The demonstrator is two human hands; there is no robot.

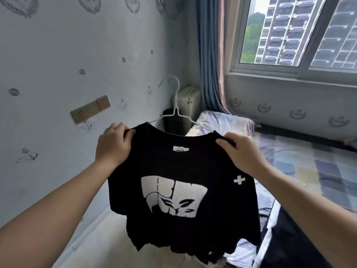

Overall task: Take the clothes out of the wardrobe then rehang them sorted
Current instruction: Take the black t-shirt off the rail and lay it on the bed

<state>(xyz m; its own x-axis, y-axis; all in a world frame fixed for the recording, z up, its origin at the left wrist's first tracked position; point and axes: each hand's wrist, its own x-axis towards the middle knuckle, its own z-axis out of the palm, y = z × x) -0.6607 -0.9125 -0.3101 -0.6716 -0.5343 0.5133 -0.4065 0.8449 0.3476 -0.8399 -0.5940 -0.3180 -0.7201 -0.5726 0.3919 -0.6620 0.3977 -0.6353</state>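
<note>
Straight ahead, two bare forearms reach out from the viewer and hold a black T-shirt [173, 171] up in mid-air, in front of a pale patterned wall and just beside a bed [309, 161]. Nothing but the hands carries the shirt. The left hand [114, 144] has fingers and thumb closed on the cloth at one shoulder. The right hand [241, 151] pinches the other shoulder the same way, its thumb lying across the front.

A thin white hanger [176, 105] sits inside the neckline. Its hook stands up above the collar and its arms run under the cloth toward each hand. The side facing the viewer shows a large white graphic, a small white label below the collar and a white cross near one sleeve. The hem hangs loose and uneven.

The shirt looks soft, light and limp, with no stiffness of its own. On so thin a hanger it would probably slide off if tipped, so the shoulders over the hanger arms, or the hook, seem the safest places to hold.

More dark cloth [289, 238] lies at the bed's near edge. The wardrobe is out of view
</note>
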